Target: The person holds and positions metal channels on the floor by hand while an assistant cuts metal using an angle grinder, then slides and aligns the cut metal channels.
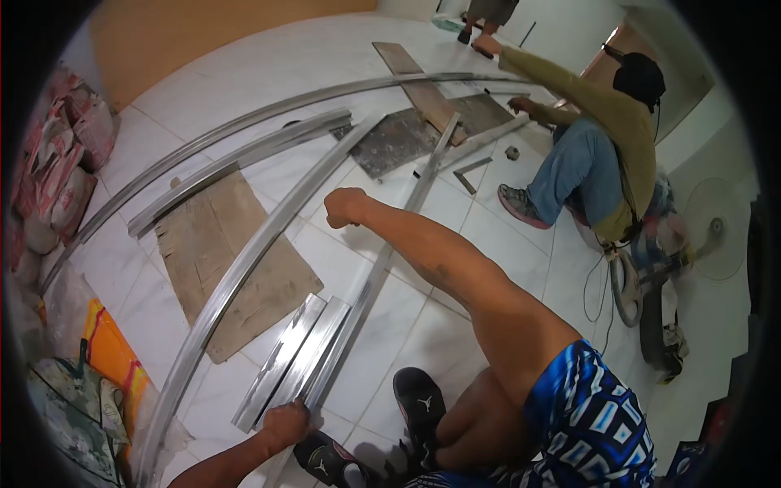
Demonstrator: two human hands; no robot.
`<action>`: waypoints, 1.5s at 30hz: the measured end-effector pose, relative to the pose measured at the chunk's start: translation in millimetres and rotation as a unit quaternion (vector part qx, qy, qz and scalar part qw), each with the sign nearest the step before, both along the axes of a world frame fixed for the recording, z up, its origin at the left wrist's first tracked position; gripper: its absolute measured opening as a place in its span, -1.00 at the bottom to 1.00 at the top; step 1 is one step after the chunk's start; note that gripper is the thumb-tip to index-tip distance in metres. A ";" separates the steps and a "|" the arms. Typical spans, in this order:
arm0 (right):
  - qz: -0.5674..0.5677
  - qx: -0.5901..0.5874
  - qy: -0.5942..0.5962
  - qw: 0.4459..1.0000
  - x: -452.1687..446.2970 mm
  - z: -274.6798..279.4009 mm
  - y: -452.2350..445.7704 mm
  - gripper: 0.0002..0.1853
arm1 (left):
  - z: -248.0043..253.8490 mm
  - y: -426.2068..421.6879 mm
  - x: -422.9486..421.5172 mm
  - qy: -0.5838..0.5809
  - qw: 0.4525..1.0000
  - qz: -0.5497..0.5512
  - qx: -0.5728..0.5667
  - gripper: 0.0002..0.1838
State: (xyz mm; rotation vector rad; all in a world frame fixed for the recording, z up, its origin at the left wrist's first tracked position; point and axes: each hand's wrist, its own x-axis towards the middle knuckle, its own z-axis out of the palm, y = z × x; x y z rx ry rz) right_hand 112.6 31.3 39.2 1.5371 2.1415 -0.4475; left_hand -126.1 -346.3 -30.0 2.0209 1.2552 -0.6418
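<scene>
On white floor tiles (382,370), left hand (285,424) grasps metal bar (320,350); right hand (345,207) clenched, raised. Loose grip could let bar slip.

A tiled room (203,41) is serving as an improvised metalwork site.
Metal profiles (281,362) are lying across the white floor (415,337), near and far; scuffed boards (264,305) are lying among them; sacks (61,154) are sitting heaped at left. A co-worker (639,154) is crouching at far right; a fan (716,228) is standing at right.
</scene>
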 end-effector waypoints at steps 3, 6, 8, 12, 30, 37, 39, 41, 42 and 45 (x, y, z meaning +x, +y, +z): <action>0.010 0.047 0.026 0.998 18.7 -40.7 -5.3 -0.70 | 1.0 -9.6 -4.0 0.012 1.000 0.026 -0.008 -0.39; 0.013 0.070 0.044 0.996 34.8 -73.1 -12.7 -0.72 | 0.2 -21.4 -10.6 0.011 0.999 0.044 -0.009 -0.39; 0.033 0.079 0.043 0.995 37.5 -79.5 -12.7 -0.74 | -0.6 -20.0 -11.6 0.011 0.999 0.050 -0.007 -0.39; 0.072 0.095 0.069 0.990 28.3 -79.6 -29.6 -0.75 | -6.5 -21.3 -10.7 0.021 0.999 0.040 -0.013 -0.40; 0.162 0.177 0.224 0.945 -1.6 -106.0 -62.4 -0.69 | -5.9 -21.3 -8.5 0.024 0.999 0.024 -0.003 -0.42; 0.125 0.144 0.206 0.960 0.1 -96.7 -65.7 -0.70 | -21.1 -28.5 -15.1 0.003 0.999 0.040 0.014 -0.39; 0.125 0.147 0.212 0.958 0.4 -97.6 -65.0 -0.70 | -19.3 -27.3 -14.0 0.007 0.999 0.041 0.008 -0.40; 0.127 0.151 0.217 0.956 0.8 -100.1 -64.1 -0.71 | -19.2 -27.1 -13.8 0.008 0.999 0.041 0.006 -0.40; 0.129 0.153 0.221 0.955 0.9 -101.4 -64.2 -0.71 | -20.0 -27.6 -14.1 0.007 0.999 0.039 0.007 -0.40; 0.138 0.160 0.218 0.953 0.7 -103.7 -63.8 -0.71 | -19.1 -26.9 -14.3 0.004 0.999 0.039 0.004 -0.41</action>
